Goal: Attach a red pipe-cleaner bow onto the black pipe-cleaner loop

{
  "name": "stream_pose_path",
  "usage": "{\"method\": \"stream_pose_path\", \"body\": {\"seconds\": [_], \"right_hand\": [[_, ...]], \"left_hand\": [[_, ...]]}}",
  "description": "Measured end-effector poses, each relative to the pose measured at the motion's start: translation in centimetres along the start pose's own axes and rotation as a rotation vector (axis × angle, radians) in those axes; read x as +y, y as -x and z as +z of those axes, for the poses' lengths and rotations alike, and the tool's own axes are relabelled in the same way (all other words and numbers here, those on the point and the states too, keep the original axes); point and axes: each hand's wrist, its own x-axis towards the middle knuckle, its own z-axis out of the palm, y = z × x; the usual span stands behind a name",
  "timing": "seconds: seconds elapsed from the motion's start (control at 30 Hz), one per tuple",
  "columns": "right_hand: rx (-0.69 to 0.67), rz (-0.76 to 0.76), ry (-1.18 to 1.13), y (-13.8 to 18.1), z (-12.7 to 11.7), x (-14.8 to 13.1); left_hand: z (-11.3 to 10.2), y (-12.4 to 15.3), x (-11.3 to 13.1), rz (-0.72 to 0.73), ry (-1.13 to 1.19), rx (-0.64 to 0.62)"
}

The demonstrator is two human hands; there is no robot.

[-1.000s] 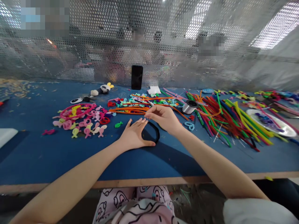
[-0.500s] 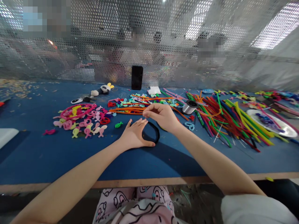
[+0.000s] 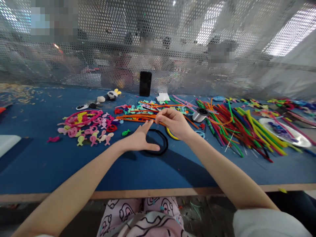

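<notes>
A black ring (image 3: 166, 145), seemingly a bent pipe cleaner, lies on the blue table in front of me. My left hand (image 3: 138, 140) reaches over its left side, thumb and fingers spread apart, holding nothing I can see. Just beyond the ring, my right hand (image 3: 174, 124) is closed in a pinch near my left fingertips. What sits between those fingertips is too small to make out. Part of a yellow curved strip (image 3: 171, 134) shows beneath the right hand. A small green twisted piece (image 3: 125, 132) lies left of the ring.
Pink and pastel twisted pieces (image 3: 93, 137) are heaped at left. Orange pipe cleaners (image 3: 135, 117) lie behind my hands. To the right stand a wire spool (image 3: 200, 115), many coloured pipe cleaners (image 3: 237, 125) and a silvery plate (image 3: 304, 142). A phone (image 3: 145, 84) leans against the perforated screen.
My left hand has slid slightly left, and its thumb has drawn in from the ring's right edge. My right hand has moved a little right. More of the black ring and yellow strip shows.
</notes>
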Motion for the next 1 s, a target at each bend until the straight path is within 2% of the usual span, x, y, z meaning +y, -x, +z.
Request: {"method": "stream_pose_path", "body": {"seconds": [0.1,0.17,0.27,0.37,0.47,0.73,1.0], "right_hand": [[-0.061,0.028,-0.057,-0.2,-0.2,-0.1],[-0.117,0.032,-0.074,-0.5,-0.1,-0.1],[-0.186,0.020,-0.081,-0.8,0.3,-0.2],[-0.228,0.001,-0.071,-0.8,0.9,-0.6],[-0.227,-0.001,-0.036,-0.7,1.5,-1.1],[-0.130,0.045,-0.011,-0.6,1.5,-0.7],[-0.055,-0.033,0.048,-0.5,1.7,-0.8]], "left_hand": [[-2.4,0.1,-0.5,0.167,0.369,0.074],[-2.9,0.0,-0.7,0.241,0.443,0.051],[-1.6,-0.4,-0.8,0.236,0.346,0.030],[0.4,-1.0,-0.6,0.099,0.162,0.091],[1.5,-1.3,-0.2,0.055,0.022,0.107],[0.9,-0.5,1.0,0.063,-0.053,0.009],[1.0,-0.6,1.1,0.054,-0.084,-0.022]]}}
